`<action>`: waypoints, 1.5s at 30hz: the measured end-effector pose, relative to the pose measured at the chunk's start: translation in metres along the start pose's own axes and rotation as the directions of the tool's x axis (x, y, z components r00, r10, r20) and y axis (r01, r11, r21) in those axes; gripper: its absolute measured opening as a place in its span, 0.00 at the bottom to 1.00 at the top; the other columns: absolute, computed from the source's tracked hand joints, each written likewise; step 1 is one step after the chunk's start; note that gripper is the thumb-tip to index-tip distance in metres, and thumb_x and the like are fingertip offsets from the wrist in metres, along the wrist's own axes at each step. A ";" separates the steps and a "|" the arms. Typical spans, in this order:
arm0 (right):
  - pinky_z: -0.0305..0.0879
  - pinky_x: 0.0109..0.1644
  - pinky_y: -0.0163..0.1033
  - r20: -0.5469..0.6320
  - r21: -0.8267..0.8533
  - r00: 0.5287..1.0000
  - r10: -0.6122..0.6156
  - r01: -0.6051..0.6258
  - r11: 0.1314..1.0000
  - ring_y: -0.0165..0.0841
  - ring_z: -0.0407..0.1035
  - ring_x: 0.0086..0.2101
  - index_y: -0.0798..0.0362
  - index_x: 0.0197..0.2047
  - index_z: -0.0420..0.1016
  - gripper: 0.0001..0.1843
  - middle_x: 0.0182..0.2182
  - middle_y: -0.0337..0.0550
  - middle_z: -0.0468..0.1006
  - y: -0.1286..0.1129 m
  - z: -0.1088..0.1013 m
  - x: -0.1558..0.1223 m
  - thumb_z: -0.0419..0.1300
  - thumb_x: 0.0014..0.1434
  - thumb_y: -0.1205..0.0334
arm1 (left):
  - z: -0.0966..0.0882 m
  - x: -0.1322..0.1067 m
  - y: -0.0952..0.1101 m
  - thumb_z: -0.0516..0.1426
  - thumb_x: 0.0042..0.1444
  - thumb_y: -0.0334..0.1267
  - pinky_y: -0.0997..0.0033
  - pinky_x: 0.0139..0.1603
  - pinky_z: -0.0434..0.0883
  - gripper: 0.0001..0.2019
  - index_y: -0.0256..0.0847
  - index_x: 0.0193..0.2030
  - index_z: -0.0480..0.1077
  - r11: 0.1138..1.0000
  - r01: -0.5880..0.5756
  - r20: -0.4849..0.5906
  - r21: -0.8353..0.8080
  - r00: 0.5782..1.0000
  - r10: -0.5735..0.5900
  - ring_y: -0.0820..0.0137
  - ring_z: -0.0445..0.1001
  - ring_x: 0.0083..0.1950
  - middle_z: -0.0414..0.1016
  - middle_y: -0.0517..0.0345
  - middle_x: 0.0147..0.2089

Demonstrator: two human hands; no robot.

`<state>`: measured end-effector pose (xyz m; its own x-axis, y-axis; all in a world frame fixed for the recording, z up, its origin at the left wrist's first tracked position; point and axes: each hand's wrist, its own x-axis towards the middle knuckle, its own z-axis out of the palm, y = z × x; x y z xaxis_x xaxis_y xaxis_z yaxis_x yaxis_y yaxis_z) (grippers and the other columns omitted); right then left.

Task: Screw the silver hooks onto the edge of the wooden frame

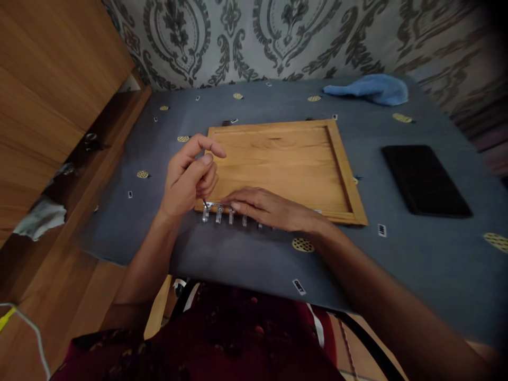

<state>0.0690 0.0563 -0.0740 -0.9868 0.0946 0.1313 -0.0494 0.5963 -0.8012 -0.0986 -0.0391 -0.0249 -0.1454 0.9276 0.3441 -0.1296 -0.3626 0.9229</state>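
A shallow wooden tray or frame (278, 164) with raised edges lies on the cloth-covered table. Along its near edge runs a metal hook rail (218, 214) with several silver hooks pointing toward me. My left hand (190, 177) is curled above the rail's left end, thumb and fingers closed, index finger bent outward. From under it a thin metal shaft (205, 202) reaches down to the rail; the rest of this tool is hidden in the hand, so its kind is unclear. My right hand (270, 207) lies flat, fingers stretched out, over the rail and the near edge, covering part of both.
On the right lies a black tablet-like slab (426, 180). A blue cloth (369, 89) rests at the back right. To the left stands a wooden cabinet (51, 90) with a ledge, where a crumpled pale sheet (42, 217) lies. Patterned fabric (238, 42) borders the table's back.
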 end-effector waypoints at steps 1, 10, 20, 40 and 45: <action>0.65 0.55 0.45 -0.001 -0.004 1.000 0.001 -0.001 1.000 0.36 0.72 0.49 0.53 0.54 0.74 0.23 0.49 0.49 0.79 0.000 0.000 0.000 0.44 0.72 0.51 | 0.000 0.000 0.000 0.55 0.63 0.38 0.80 0.13 0.43 0.05 0.41 0.38 0.69 1.000 -0.005 -0.009 0.003 1.000 0.005 0.81 0.38 0.13 0.46 0.74 0.15; 0.64 0.57 0.45 -0.009 -0.033 1.000 0.005 -0.005 0.999 0.37 0.71 0.51 0.53 0.55 0.73 0.23 0.51 0.49 0.78 -0.004 -0.002 0.001 0.44 0.72 0.51 | 0.007 0.001 0.009 0.56 0.60 0.36 0.78 0.11 0.41 0.04 0.42 0.34 0.69 0.995 -0.096 -0.202 0.012 0.975 0.097 0.81 0.38 0.13 0.44 0.72 0.14; 0.67 0.51 0.43 -0.246 -0.049 0.962 0.117 -0.133 0.990 0.37 0.74 0.46 0.54 0.53 0.74 0.24 0.47 0.48 0.80 -0.021 -0.014 -0.018 0.45 0.71 0.49 | 0.025 -0.007 0.003 0.55 0.61 0.37 0.77 0.14 0.41 0.04 0.44 0.35 0.69 0.991 -0.122 -0.248 0.064 0.959 0.134 0.79 0.38 0.13 0.44 0.71 0.15; 0.63 0.37 0.38 -0.381 -0.186 0.906 0.185 -0.271 0.944 0.34 0.72 0.32 0.55 0.45 0.78 0.25 0.32 0.45 0.80 -0.014 -0.013 -0.023 0.45 0.71 0.47 | 0.031 -0.013 -0.001 0.55 0.63 0.42 0.74 0.16 0.43 0.05 0.47 0.37 0.66 0.984 -0.069 -0.234 0.166 0.966 0.107 0.79 0.38 0.14 0.43 0.71 0.16; 0.61 0.36 0.38 -0.363 -0.214 0.913 0.183 -0.273 0.938 0.33 0.71 0.30 0.55 0.45 0.78 0.26 0.32 0.45 0.80 -0.014 -0.013 -0.023 0.44 0.71 0.48 | 0.031 -0.011 -0.001 0.55 0.63 0.39 0.75 0.14 0.42 0.04 0.45 0.36 0.68 0.989 -0.097 -0.227 0.115 0.966 0.121 0.79 0.38 0.14 0.44 0.71 0.15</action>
<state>0.0944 0.0560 -0.0578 -0.8545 0.4853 0.1851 0.2564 0.7041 -0.6622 -0.0663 -0.0464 -0.0246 -0.3784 0.8323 0.4051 -0.0013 -0.4381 0.8989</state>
